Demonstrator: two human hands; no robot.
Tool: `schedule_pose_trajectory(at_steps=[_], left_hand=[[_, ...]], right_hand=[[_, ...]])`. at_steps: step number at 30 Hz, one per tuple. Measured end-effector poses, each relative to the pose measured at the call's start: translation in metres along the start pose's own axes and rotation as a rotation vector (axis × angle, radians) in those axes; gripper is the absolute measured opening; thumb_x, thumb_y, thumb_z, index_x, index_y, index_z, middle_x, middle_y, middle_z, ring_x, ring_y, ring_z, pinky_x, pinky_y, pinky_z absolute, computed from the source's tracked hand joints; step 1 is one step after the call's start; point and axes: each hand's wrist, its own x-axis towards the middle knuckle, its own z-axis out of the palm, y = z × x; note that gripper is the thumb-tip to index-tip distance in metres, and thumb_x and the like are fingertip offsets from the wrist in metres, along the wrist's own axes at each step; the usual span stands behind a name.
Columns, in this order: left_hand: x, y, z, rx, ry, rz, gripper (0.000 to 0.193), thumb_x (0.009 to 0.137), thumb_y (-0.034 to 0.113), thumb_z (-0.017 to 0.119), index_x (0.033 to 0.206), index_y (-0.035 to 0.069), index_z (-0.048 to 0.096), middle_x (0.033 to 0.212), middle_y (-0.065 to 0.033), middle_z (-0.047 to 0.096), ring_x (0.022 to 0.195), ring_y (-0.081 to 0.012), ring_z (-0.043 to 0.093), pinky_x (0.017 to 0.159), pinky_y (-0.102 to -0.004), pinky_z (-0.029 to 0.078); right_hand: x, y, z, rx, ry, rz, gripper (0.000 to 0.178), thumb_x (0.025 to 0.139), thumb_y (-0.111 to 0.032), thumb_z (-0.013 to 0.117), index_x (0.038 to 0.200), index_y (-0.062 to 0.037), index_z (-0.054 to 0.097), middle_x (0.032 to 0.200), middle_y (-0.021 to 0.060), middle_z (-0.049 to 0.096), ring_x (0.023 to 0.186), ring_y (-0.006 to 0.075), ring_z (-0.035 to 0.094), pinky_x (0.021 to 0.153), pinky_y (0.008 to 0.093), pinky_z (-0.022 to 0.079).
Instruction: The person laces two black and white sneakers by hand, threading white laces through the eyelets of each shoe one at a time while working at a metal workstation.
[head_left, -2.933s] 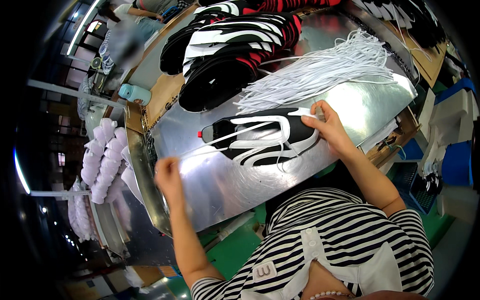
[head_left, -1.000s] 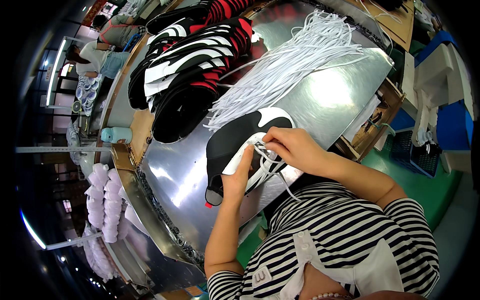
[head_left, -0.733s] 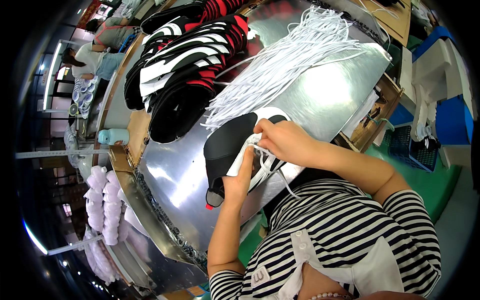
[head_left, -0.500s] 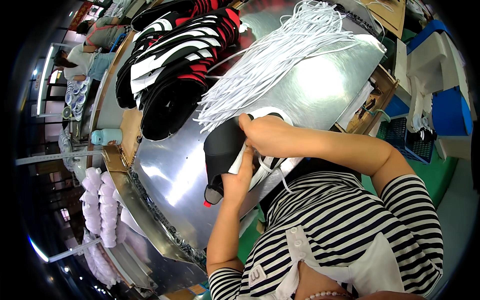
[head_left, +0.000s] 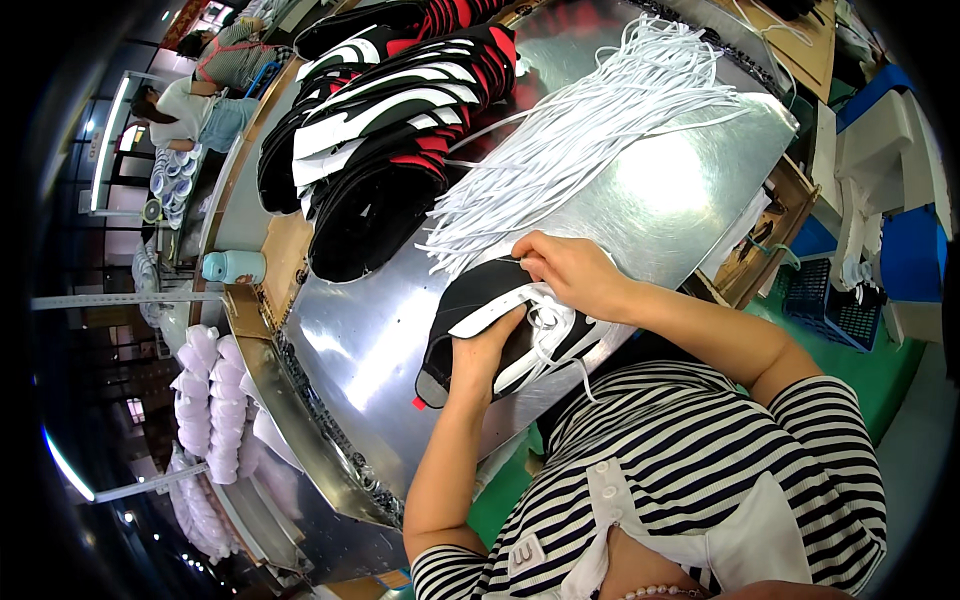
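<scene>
On the near side of the metal table (head_left: 375, 330), we had one black and white shoe upper (head_left: 470, 292). Our left hand (head_left: 484, 350) reached into its opening, fingers hidden, so we could not tell its grip. Our right hand (head_left: 578, 274) had fingers curled at the far edge; what they grasped, we could not tell. White laces (head_left: 590, 140) lay farther.

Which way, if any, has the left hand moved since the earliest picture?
Yes: rightward, away from the metal table's left rim; the left hand is now at the shoe upper's opening.
</scene>
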Motion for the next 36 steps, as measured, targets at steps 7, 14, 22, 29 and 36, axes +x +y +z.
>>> schedule_pose_trajectory(at_steps=[7,14,22,29,36], left_hand=[[0.015,-0.002,-0.005,0.046,-0.092,-0.096,0.009,0.083,0.014,0.069,0.082,0.006,0.065,0.070,0.0011,0.056,0.065,-0.0096,0.049,0.062,-0.0261,0.038],[-0.027,0.007,-0.023,-0.247,-0.264,-0.165,0.018,0.081,0.021,0.062,0.087,0.004,0.063,0.080,-0.0032,0.059,0.076,-0.0143,0.052,0.068,-0.0249,0.039],[-0.143,0.048,-0.080,-0.799,0.108,0.608,0.013,0.070,0.001,0.064,0.069,0.005,0.052,0.077,-0.0082,0.054,0.074,-0.0190,0.052,0.071,-0.0321,0.043],[-0.078,-0.011,-0.001,0.849,0.352,0.798,0.008,0.075,0.006,0.069,0.080,0.004,0.064,0.101,-0.0091,0.055,0.101,-0.0270,0.046,0.089,-0.0375,0.038],[-0.080,-0.008,0.012,0.919,0.301,0.892,0.012,0.072,0.012,0.072,0.082,0.010,0.068,0.106,-0.0083,0.056,0.106,-0.0320,0.046,0.091,-0.0444,0.033]], right_hand=[[0.001,0.007,0.012,-0.143,0.081,-0.017,0.018,0.097,-0.019,0.055,0.109,-0.0059,0.055,0.087,0.0143,0.068,0.078,0.0341,0.065,0.067,0.0423,0.050],[0.000,0.010,0.028,-0.299,0.095,-0.024,0.019,0.095,-0.020,0.055,0.106,-0.0048,0.053,0.087,0.0155,0.067,0.075,0.0364,0.064,0.065,0.0456,0.050],[0.007,0.014,0.029,-0.343,0.153,0.025,0.021,0.094,-0.019,0.057,0.107,-0.0025,0.055,0.091,0.0163,0.067,0.077,0.0345,0.066,0.066,0.0420,0.052],[-0.009,-0.014,-0.010,0.274,0.132,0.143,0.023,0.090,-0.022,0.068,0.104,-0.0048,0.063,0.087,0.0058,0.069,0.074,0.0158,0.065,0.065,0.0299,0.049],[-0.047,-0.035,-0.014,1.038,-0.514,0.679,0.022,0.089,-0.020,0.071,0.101,-0.0023,0.068,0.060,-0.0067,0.048,0.048,-0.0002,0.034,0.042,0.0197,0.018]])
